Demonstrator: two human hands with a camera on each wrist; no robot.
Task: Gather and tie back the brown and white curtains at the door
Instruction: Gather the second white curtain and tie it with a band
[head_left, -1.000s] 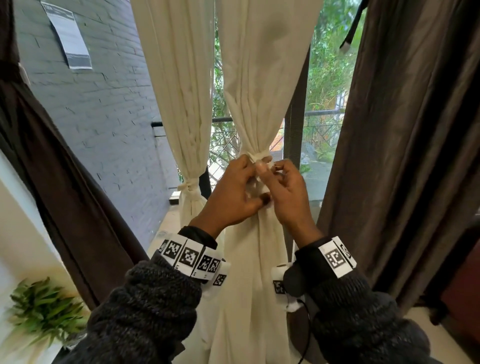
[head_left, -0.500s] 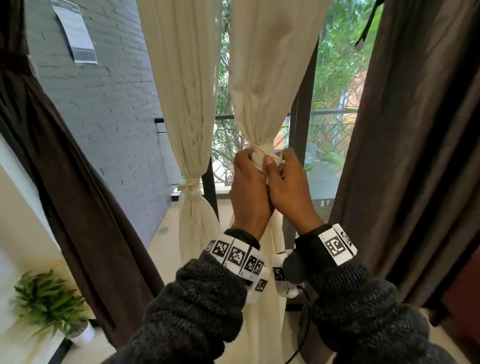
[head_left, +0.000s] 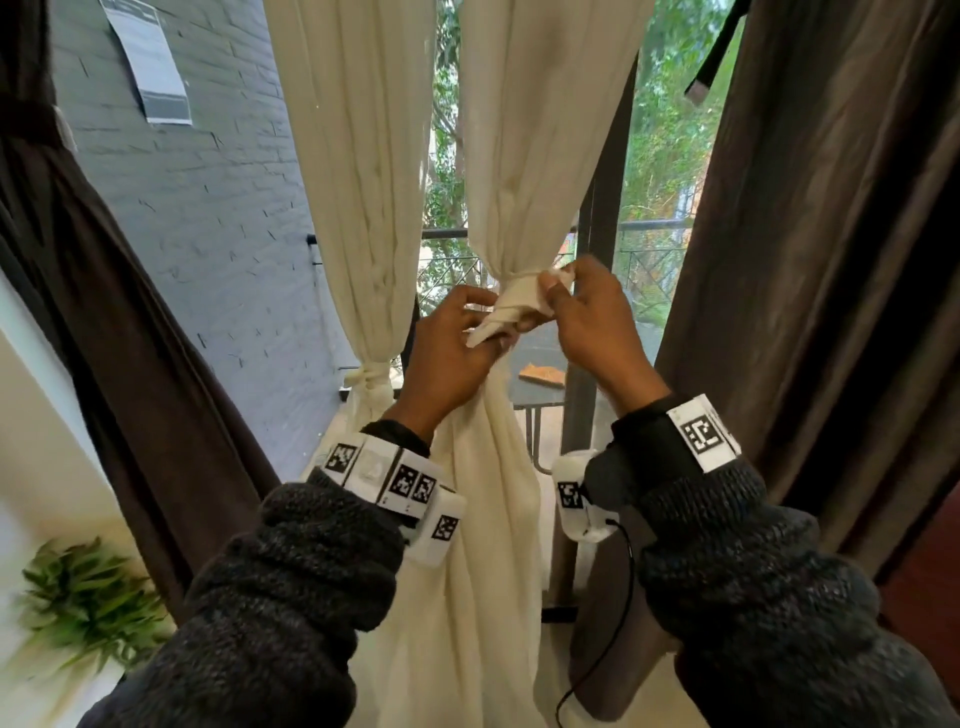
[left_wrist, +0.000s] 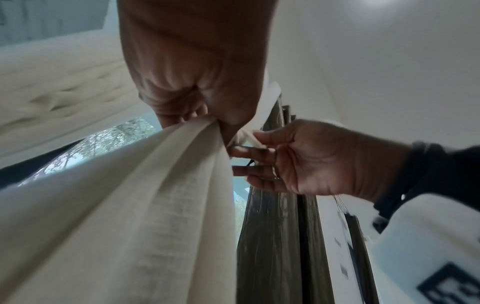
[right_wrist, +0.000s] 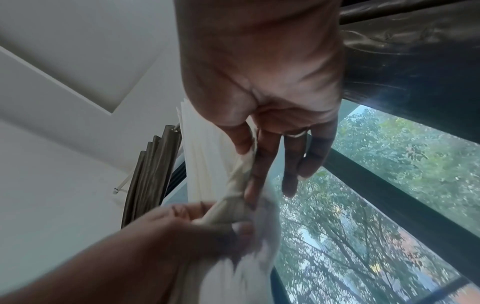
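The right white curtain (head_left: 524, 156) is bunched at waist height, with a white tie band (head_left: 517, 293) wrapped round it. My left hand (head_left: 457, 348) pinches the band's lower end just left of the bunch; the left wrist view shows my left hand (left_wrist: 207, 111) against the curtain folds (left_wrist: 145, 195). My right hand (head_left: 582, 312) pinches the band's other end on the right, between thumb and forefinger, as my right hand (right_wrist: 254, 148) shows on the strip (right_wrist: 237, 176). The left white curtain (head_left: 363, 182) hangs tied at a knot (head_left: 370, 375). Brown curtains hang at the far left (head_left: 114, 332) and right (head_left: 810, 260).
A grey brick wall (head_left: 218, 218) runs along the left, with a paper sheet (head_left: 150, 67) on it. A green potted plant (head_left: 83, 597) sits low at the left. A dark door frame post (head_left: 582, 395) stands behind the curtain, with balcony railing and trees beyond the glass.
My hands were pressed together over the tie; now they have drawn apart, left down-left and right up-right, each pulling an end of the band. The head view has shifted slightly.
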